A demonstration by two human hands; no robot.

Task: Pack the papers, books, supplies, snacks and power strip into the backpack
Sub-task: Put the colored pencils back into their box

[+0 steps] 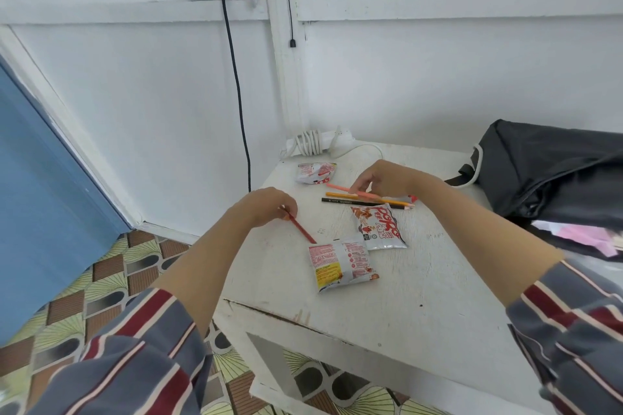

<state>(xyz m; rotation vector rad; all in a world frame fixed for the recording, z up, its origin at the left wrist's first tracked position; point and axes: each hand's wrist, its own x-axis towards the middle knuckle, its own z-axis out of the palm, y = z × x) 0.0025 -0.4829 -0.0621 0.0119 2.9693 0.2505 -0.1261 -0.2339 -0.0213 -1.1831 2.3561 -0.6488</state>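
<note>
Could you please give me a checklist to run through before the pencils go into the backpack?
1. Left hand grips red pencil: ok.
2. Right hand pinches pink pencil: ok.
3. Yellow pencil and black pencil gathered: not ok, both lie on the table.
4. Backpack open: ok, pink papers show in its mouth.
5. Room left inside backpack: cannot tell.

Item: shirt, long-sleeved. Left sleeve point(128, 354) and right sleeve point(573, 323): loose fabric, grey-blue ground, broad dark-red stripes edged with thin cream lines. Both end near the elbow; forearms bare.
</note>
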